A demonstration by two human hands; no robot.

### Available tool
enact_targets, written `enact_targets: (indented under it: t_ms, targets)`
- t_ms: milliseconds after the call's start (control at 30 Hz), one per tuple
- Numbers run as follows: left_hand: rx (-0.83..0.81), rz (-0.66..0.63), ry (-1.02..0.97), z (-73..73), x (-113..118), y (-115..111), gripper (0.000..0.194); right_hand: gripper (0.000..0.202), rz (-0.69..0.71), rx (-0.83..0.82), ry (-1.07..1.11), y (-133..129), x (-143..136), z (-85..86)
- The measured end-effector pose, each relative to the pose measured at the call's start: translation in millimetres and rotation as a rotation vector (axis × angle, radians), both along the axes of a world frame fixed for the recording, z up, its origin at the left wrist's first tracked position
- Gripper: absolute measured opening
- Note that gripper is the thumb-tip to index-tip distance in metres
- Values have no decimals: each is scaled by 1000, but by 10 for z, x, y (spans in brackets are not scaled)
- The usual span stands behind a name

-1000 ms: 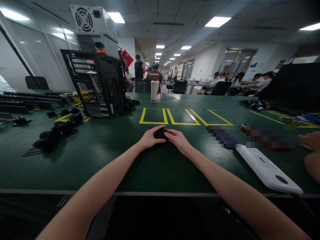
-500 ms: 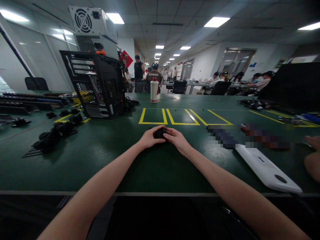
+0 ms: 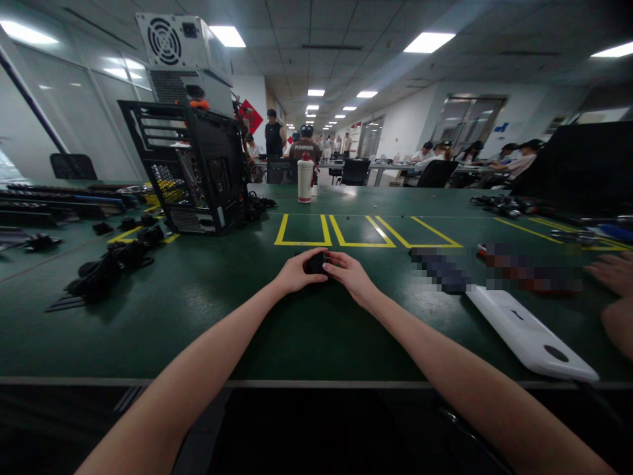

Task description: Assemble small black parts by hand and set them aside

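Note:
A small black object [image 3: 316,262] is between my two hands over the green table [image 3: 316,330], just in front of the yellow tape outlines [image 3: 302,243]. My left hand [image 3: 298,271] curves round its left side, thumb at the near edge and fingers at the far edge. From the right, my right hand [image 3: 349,274] grips it with the fingertips. The object's details are too dark to make out.
An open black computer case [image 3: 202,171] with power supplies [image 3: 173,43] on top stands at the left, near black cables [image 3: 106,270]. A cup [image 3: 305,180] stands behind. At right lie a white device [image 3: 529,330], two blurred items and another person's hand [image 3: 613,274].
The other person's hand at the right edge has moved further into view, with its fingers spread. My two hands and the black object stay in place.

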State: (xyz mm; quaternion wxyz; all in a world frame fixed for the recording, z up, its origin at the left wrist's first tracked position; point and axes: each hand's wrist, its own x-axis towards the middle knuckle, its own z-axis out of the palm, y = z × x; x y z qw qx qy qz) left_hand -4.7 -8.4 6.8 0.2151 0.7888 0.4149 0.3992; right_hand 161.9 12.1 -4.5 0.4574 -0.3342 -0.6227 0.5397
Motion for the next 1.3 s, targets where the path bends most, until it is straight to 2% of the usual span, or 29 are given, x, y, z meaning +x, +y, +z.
enact_targets:
  t_ms: [300, 400, 567, 900, 1100, 1300]
  targets:
    - [12, -3, -3, -11, -5, 16, 64, 32, 14, 22, -4, -104, 2, 71]
    - [6, -8, -7, -8, -4, 16, 64, 30, -5, 14, -2, -93, 2, 52]
    - [-2, -5, -19, -4, -4, 5, 64, 42, -5, -12, -6, -2, 5, 0]
    - [-7, 1, -5, 17, 3, 0, 63, 31, 1, 13, 13, -101, -4, 50]
    - [-14, -12, -22, 4, 12, 3, 64, 39, 2, -17, 26, -26, -6, 15]
    - [-9, -5, -9, 17, 6, -7, 63, 33, 19, 5, 40, -83, 6, 40]
